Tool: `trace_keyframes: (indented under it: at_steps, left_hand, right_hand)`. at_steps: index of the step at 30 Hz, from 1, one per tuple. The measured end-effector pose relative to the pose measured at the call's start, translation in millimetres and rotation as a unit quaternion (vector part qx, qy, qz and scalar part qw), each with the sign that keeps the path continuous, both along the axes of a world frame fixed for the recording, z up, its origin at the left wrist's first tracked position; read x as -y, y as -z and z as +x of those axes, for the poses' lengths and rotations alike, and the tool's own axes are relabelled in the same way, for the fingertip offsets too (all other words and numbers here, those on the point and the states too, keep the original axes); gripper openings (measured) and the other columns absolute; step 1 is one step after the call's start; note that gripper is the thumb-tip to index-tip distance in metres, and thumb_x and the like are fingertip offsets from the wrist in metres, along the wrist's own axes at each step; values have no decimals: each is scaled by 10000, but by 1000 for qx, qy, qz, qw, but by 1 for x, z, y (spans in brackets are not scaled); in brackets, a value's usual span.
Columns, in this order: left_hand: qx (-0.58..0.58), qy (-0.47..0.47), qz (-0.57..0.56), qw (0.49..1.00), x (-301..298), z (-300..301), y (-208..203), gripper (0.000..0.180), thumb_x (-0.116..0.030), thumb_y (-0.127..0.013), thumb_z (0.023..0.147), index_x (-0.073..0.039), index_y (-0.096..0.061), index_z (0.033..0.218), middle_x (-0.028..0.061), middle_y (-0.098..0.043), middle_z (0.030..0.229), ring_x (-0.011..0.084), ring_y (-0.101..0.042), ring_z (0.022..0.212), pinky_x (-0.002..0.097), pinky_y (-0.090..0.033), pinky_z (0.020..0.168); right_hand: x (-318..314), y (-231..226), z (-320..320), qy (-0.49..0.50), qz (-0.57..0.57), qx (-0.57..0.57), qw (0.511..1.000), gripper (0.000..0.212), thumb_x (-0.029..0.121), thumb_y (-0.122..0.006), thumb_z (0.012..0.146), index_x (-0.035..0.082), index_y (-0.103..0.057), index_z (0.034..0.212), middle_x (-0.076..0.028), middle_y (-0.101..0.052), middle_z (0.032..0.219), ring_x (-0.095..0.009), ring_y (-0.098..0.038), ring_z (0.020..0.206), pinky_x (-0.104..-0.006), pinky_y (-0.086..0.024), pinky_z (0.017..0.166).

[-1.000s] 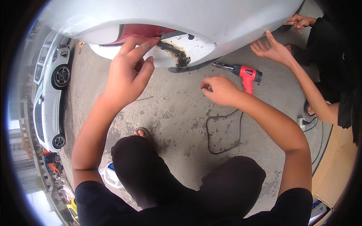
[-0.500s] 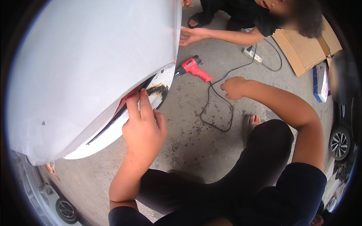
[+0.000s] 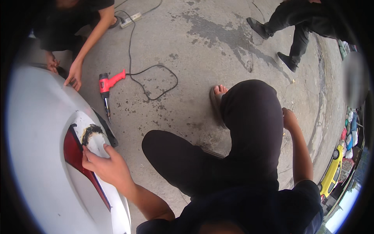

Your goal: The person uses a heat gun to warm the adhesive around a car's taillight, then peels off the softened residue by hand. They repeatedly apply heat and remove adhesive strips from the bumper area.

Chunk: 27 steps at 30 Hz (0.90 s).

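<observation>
My left hand [image 3: 107, 165] reaches to a white car body panel [image 3: 39, 156], thumb and fingers apart. Its fingertips touch the panel's edge beside a red tail light [image 3: 74, 146] and just below a blackened, burnt patch [image 3: 91, 133]. Nothing is visibly held in it. My right hand [image 3: 288, 119] is beside my right knee, well away from the car; its fingers are partly hidden behind the leg. Beyond the panel's corner, a red and black heat gun [image 3: 106, 84] lies on the floor, its metal nozzle pointing toward the car.
At upper left a co-worker's hand [image 3: 74, 76] rests by the panel's far edge. The heat gun's black cable [image 3: 130, 46] loops over the concrete floor [image 3: 187, 78] to a white power strip [image 3: 130, 20]. Another person's shoe [image 3: 259, 28] is at upper right. A yellow car [image 3: 332, 171] stands far right.
My view has turned right, so the car and heat gun appear further left. My right hand has drawn back from near the cable to beside my knee. My left hand stays at the panel.
</observation>
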<state>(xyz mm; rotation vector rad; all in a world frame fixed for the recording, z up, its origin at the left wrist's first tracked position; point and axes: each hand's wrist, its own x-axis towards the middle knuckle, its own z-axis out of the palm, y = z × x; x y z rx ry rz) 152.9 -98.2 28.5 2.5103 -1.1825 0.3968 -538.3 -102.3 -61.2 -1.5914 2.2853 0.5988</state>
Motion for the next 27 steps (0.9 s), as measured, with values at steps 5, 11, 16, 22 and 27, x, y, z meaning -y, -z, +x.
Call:
trace_keyframes:
  at_steps: [5, 11, 16, 22, 27]
  left_hand:
    - [-238, 259, -201, 914, -16, -99, -17, 417, -97, -579, 981, 102, -598, 1348, 190, -522, 1324, 156, -521, 734, 276, -412, 659]
    - [-417, 424, -135, 793, 55, -225, 95, 363, 0, -582, 1000, 136, -573, 1336, 231, -596, 1266, 152, -614, 908, 256, -466, 693]
    - [-588, 311, -78, 742, 103, -287, 124, 367, -3, -580, 1003, 85, -582, 1359, 159, -633, 1257, 85, -564, 843, 208, -412, 655]
    - [-653, 289, -34, 699, 125, -346, 144, 356, 25, -546, 1003, 40, -571, 1358, 81, -637, 1212, 34, -537, 741, 200, -390, 653]
    - [-739, 338, -27, 582, 122, -385, 165, 363, 2, -564, 1006, 41, -561, 1367, 39, -660, 1042, 68, -590, 699, 257, -505, 670]
  right_hand:
    - [-86, 22, -40, 116, -34, 22, 992, 506, 12, -579, 835, 105, -616, 1331, -198, -677, 1271, -397, -654, 1184, -480, -551, 975]
    - [-193, 55, -73, 173, 56, 24, 983, 702, 11, -586, 813, 113, -487, 1500, -214, -563, 1456, -445, -581, 1290, -487, -520, 1062]
    - [-281, 48, -35, 330, 133, 119, 927, 836, 306, -739, 806, -1, -446, 1526, -313, -536, 1487, -458, -555, 1355, -467, -495, 1103]
    - [-316, 55, 47, 379, 48, 129, 915, 825, 596, -796, 794, -12, -570, 1305, -269, -689, 1207, -437, -676, 1136, -518, -547, 954]
    - [-292, 78, 30, 360, 63, 35, 930, 436, 281, -767, 865, 57, -610, 1205, -264, -716, 1055, -490, -684, 1009, -571, -545, 841]
